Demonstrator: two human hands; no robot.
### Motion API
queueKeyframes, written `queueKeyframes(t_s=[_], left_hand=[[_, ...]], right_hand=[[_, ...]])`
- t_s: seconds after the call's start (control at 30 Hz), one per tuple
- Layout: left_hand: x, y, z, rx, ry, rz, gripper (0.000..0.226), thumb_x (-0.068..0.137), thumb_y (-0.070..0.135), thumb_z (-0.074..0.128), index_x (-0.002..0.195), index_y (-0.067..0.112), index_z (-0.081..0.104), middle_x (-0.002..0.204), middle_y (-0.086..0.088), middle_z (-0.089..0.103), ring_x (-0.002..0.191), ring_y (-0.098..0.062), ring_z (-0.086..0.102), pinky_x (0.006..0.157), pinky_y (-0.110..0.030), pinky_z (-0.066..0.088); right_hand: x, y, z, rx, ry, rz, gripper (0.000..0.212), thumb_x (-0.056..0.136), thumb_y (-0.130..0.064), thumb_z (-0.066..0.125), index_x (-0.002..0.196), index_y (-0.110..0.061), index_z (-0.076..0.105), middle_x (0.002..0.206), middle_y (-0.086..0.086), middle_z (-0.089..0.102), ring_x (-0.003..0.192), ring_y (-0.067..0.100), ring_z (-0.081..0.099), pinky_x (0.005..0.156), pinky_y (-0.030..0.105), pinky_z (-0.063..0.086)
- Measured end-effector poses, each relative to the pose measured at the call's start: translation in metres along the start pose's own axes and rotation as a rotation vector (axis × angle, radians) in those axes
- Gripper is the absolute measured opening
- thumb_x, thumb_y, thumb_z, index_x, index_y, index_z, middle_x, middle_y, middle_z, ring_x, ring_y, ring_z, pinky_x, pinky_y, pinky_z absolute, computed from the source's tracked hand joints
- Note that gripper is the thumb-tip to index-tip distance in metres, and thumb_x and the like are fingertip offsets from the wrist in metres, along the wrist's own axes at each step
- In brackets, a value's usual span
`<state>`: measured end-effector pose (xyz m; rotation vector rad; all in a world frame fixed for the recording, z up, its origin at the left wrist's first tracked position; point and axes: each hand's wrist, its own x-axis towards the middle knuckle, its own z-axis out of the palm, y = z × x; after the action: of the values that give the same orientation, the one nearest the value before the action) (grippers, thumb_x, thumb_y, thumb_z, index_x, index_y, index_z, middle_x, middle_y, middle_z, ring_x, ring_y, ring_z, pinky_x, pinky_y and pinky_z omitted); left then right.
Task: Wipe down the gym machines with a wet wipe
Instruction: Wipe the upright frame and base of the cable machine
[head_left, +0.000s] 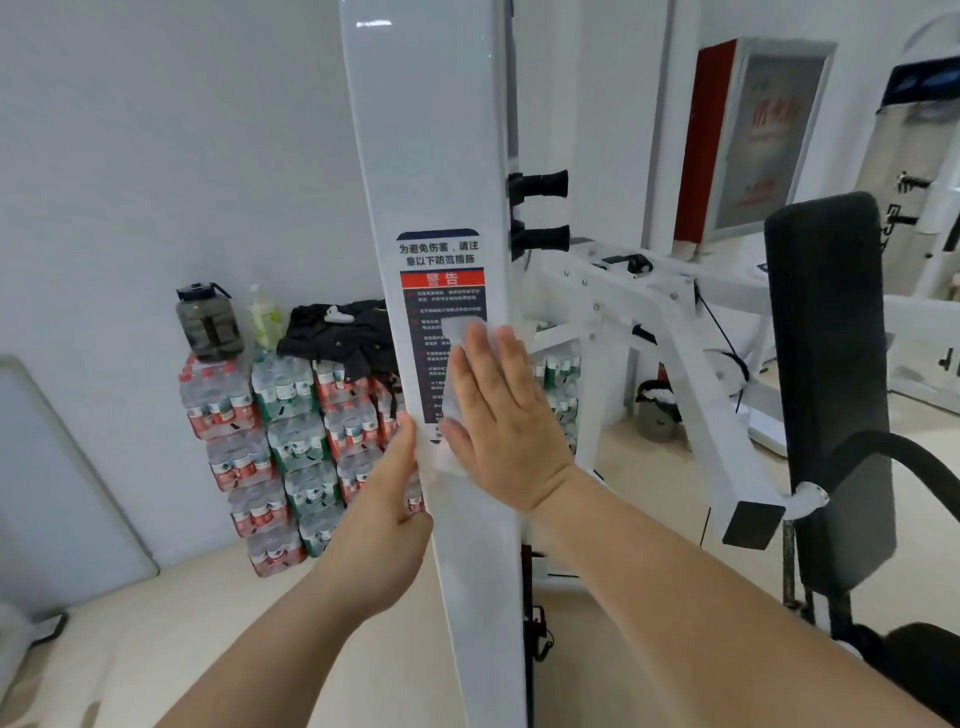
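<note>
Wet wipe (456, 335): lies flat on the front of the white post (431, 130) of the gym machine, over the lower part of the warning label (441, 260) | right hand (498, 415): fingers straight and a little spread, palm presses the wipe to the post | left hand (384, 525): grips the left edge of the post, thumb on the front at the wipe's lower corner

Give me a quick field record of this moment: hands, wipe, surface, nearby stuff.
right hand: flat, pressing the wipe against the column
wipe: white, over the lower part of the warning label
left hand: holds the column's left edge, beside the wipe's lower end
column: white, upright
nearby: stacked water bottle packs behind left; black pad at right
</note>
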<state>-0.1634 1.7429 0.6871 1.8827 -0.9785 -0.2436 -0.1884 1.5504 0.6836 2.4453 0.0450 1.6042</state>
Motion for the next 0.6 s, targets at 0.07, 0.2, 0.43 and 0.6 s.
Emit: queueKeyframes(t_s=[0.07,0.2,0.43,0.6], left_hand=[[0.001,-0.009,0.013,-0.027,0.073,-0.007,0.095,0.097,0.001,0.045,0.136,0.075,0.000,0.164,0.023,0.021,0.149,0.003,0.026,0.116,-0.037,0.041],[0.002,-0.028,0.036,0.005,0.244,0.002,0.097,0.091,0.002,0.044,0.147,0.071,0.005,0.158,0.028,0.026,0.146,-0.006,0.034,0.106,-0.054,0.049],[-0.020,-0.085,0.081,0.197,0.454,0.001,0.095,0.090,-0.004,0.054,0.160,0.040,0.008,0.164,0.017,0.018,0.153,-0.009,0.018,0.124,-0.049,0.026],[-0.025,-0.115,0.103,0.161,0.280,0.035,0.093,0.092,0.013,0.045,0.142,0.067,-0.010,0.164,0.023,0.015,0.151,-0.010,0.024,0.120,-0.046,0.034]], right_hand=[[0.029,0.005,-0.009,0.175,0.080,0.082,0.074,0.100,-0.023,0.062,0.152,0.014,0.025,0.162,0.035,0.015,0.154,0.047,-0.003,0.128,0.055,0.010],[0.032,0.002,-0.001,0.300,0.152,0.147,0.075,0.100,-0.016,0.062,0.150,0.017,0.018,0.159,0.042,0.011,0.153,0.054,0.006,0.128,0.055,0.012],[-0.094,-0.021,0.049,0.308,0.115,0.100,0.084,0.103,-0.021,0.059,0.159,0.003,0.002,0.169,0.020,-0.013,0.157,0.045,0.000,0.124,0.058,0.023],[-0.077,-0.012,0.043,0.413,0.136,0.065,0.083,0.103,-0.023,0.057,0.158,0.006,0.001,0.167,0.023,-0.008,0.156,0.046,0.001,0.124,0.058,0.022]])
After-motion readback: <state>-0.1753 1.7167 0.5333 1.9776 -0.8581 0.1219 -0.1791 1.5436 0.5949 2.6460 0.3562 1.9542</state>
